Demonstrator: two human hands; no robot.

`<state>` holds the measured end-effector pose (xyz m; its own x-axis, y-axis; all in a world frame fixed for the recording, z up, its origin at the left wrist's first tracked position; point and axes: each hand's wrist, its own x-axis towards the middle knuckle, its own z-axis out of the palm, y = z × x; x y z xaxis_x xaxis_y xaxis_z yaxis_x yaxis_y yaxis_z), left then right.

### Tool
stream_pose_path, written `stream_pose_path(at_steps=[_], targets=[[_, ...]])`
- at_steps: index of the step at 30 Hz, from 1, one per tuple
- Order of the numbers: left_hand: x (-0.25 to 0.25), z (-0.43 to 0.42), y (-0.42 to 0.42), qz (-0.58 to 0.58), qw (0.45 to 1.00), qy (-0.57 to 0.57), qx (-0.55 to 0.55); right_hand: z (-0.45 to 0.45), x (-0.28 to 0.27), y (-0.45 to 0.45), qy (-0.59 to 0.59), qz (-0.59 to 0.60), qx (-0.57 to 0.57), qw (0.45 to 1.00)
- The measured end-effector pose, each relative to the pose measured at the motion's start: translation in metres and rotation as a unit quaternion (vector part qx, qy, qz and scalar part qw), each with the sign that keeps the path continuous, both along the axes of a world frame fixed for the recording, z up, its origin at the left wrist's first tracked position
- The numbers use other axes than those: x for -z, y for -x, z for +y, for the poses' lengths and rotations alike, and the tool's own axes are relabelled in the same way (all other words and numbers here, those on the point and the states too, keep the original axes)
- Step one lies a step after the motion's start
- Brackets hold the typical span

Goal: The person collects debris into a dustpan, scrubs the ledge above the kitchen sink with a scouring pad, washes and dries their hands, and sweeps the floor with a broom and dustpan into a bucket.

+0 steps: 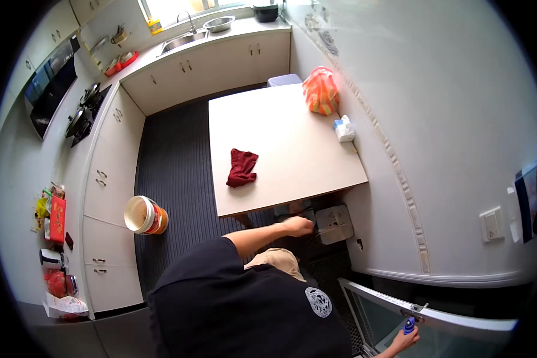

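Observation:
My left hand (298, 227) is closed, fingers curled, just beyond the table's near edge and beside a pale square stool-like object (334, 225). What it holds, if anything, is hidden. At the lower right my right hand (406, 339) grips a small blue-purple object (409, 325), its kind unclear. That object is up against the metal latch (413, 313) of a white-framed glass door (459, 320), which stands ajar. A dark red cloth (241, 167) lies crumpled on the white table (286, 155).
An orange-and-white bucket (155, 218) stands on the dark ribbed floor mat (173, 155), left of the table. An orange plastic bag (321, 92) and a tissue pack (343, 129) sit by the wall. Counters with a sink (185, 42) and stove (89, 113) run along two sides.

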<state>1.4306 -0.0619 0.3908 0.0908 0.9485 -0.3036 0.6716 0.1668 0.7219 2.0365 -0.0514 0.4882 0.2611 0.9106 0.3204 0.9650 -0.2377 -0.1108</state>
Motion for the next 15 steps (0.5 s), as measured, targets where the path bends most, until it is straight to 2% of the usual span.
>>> stream_pose_path(at_steps=[1,3,5,7,8,9,10,11,12,13,14,15], targets=[[0.025,-0.028,0.029,0.004,0.997,0.059,-0.043,-0.007,-0.003,0.005,-0.001,-0.004,0.006,1.000],[0.036,-0.096,0.084,0.079,0.978,0.141,-0.129,-0.024,-0.018,0.026,-0.051,-0.032,-0.014,0.998],[0.052,-0.171,0.134,0.029,0.896,0.281,-0.342,-0.036,-0.022,0.038,-0.105,-0.066,-0.043,0.991],[0.103,-0.263,0.176,0.094,0.809,0.243,-0.527,-0.063,-0.013,0.029,-0.146,-0.105,-0.080,0.980],[0.130,-0.313,0.191,0.045,0.759,0.224,-0.609,-0.075,-0.007,0.027,-0.088,-0.084,-0.045,0.992],[0.135,-0.355,0.197,-0.013,0.725,0.212,-0.655,-0.086,-0.005,0.025,-0.026,-0.069,-0.002,0.997],[0.097,-0.373,0.185,-0.041,0.705,0.218,-0.673,-0.097,-0.004,0.025,0.031,-0.052,0.047,0.997],[0.121,-0.415,0.190,-0.126,0.682,0.197,-0.693,-0.108,-0.001,0.029,0.030,-0.061,0.047,0.997],[0.119,-0.440,0.183,-0.126,0.669,0.227,-0.696,-0.123,-0.004,0.035,0.030,-0.070,0.047,0.996],[0.125,-0.472,0.175,-0.138,0.684,0.220,-0.681,-0.139,-0.012,0.048,0.034,-0.072,0.049,0.996],[0.121,-0.495,0.165,-0.172,0.675,0.243,-0.675,-0.155,-0.017,0.057,0.033,-0.071,0.051,0.996],[0.111,-0.512,0.150,-0.157,0.681,0.269,-0.662,-0.167,-0.009,0.045,0.063,-0.052,0.078,0.994]])
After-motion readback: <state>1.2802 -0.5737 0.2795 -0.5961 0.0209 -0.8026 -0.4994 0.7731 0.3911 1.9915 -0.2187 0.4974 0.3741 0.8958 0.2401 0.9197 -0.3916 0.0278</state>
